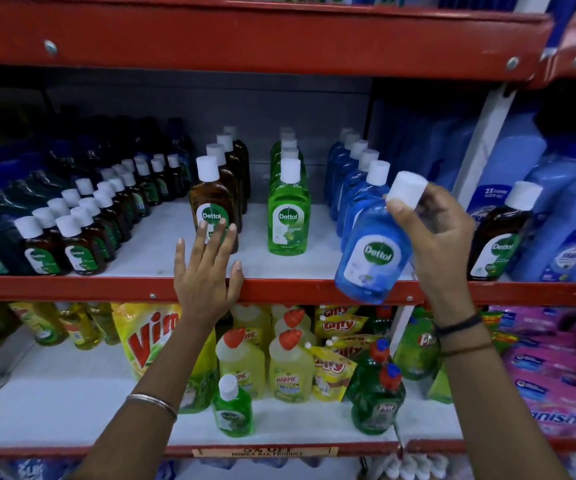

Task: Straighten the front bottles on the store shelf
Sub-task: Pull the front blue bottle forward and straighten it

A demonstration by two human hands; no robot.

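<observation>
Head view of a store shelf (141, 258) with a red front lip. The blue bottle (373, 252) is held off the shelf, in front of its lip, at the head of the blue row (352, 174). Its long axis is tilted: the white cap points up and to the right, the base down and to the left, overlapping the lip; the label faces the camera. The right hand (435, 233) is curled around the neck and upper body of the blue bottle, thumb on the near side just below the cap, the other fingers wrapped behind. The forearm rises from the lower right and wears dark bands at the wrist. The left hand (207, 268) is flat with fingers spread, holding nothing; its fingertips lie over the lower label of the brown bottle (212, 202), the palm over the lip. The brown bottle and the green bottle (288, 209) stand upright, labels forward, each heading its own row. Bare white shelf lies between these two rows, between the green and blue rows, and ahead of all three front bottles up to the lip. Small brown bottles (82, 233) crowd the left.
</observation>
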